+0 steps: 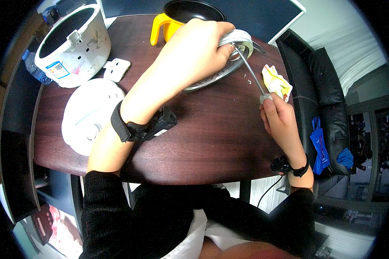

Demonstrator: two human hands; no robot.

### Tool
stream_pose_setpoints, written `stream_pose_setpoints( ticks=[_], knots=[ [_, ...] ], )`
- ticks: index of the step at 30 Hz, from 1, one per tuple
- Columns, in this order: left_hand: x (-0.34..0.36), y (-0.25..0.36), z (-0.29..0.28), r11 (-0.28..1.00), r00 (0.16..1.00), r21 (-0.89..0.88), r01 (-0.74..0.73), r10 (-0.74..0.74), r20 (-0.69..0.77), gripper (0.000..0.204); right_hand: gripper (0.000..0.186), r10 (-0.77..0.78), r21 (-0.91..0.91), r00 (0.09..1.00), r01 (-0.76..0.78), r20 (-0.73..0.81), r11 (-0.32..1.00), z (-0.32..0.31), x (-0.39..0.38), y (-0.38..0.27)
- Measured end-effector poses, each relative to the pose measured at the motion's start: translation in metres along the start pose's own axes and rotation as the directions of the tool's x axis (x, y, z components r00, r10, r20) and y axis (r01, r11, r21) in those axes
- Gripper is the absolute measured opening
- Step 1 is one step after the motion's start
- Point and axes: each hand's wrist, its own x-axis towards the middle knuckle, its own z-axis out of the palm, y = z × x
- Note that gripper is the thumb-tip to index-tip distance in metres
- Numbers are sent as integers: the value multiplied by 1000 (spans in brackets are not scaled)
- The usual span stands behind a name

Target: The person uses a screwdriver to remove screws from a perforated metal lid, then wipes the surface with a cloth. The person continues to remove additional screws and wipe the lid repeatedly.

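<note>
While L hand [205, 45] grips clear lid [236, 65], R hand [280, 115] screwdriver [252, 71], yellow pot [172, 28], white cooker [85, 52], interiors dark

Bright light bleaches the round white plastic disc [78, 110], glints on the round clear glass lid [228, 71] and leaves a sheen on the dark reddish-brown wooden desk [207, 142], whose edges bow; black vignetting swallows the corners.

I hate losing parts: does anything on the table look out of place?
Small silvery bits, possibly screws, lie loose on the dark brown wooden table beside a crumpled yellow-white cloth or wrapper; odd because nothing contains them.
</note>
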Motion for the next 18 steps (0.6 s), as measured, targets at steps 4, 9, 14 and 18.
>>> stream_pose_setpoints(
  ticks=[4,9,14,18],
  knots=[
    [-1,-1,2,1000,999,12,-25,26,-33,35,36,25,28,1000,-25,17,999,0,-1,-4],
    [-1,3,0,997,998,56,-48,50,-29,35,40,139,348,953,-231,269,909,0,1,1],
    [-3,4,6,998,998,66,-5,9,-68,34,52,-153,777,762,-623,630,96,28,-7,-6],
    [-4,3,8,997,994,76,11,-3,-105,33,53,-298,673,705,-707,644,-218,29,-9,-16]
  ],
)
